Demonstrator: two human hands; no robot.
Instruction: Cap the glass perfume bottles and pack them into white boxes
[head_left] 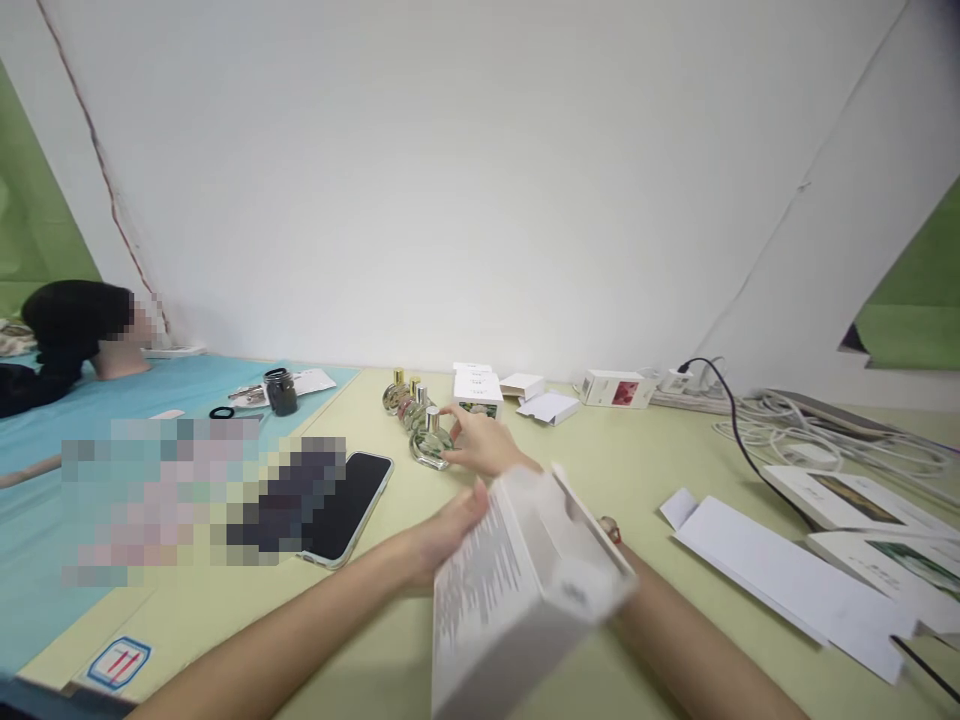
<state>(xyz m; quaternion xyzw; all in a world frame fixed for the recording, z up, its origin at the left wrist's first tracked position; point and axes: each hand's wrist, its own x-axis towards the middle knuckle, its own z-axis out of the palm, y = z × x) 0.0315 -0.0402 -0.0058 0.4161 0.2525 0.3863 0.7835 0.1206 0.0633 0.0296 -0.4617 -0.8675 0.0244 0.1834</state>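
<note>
My left hand [444, 535] is closed on a white carton [510, 600] with small print on its side, tilted, its top flaps open, close to the camera. My right hand [484, 445] reaches past it across the pale green table [600, 470], thumb and fingers round a round glass perfume bottle [430, 447] with a silver cap. Two or three more such bottles [401, 396] stand in a row just behind that one. Part of my right wrist is hidden by the carton.
A black phone [349, 505] lies left of my hands. Small white boxes [478, 390], a box with a red picture [619, 388], a power strip [686, 383] and cables [825, 440] line the back. Flat cartons [787, 575] lie right. A dark jar [281, 392] and another person [71, 330] are at the left.
</note>
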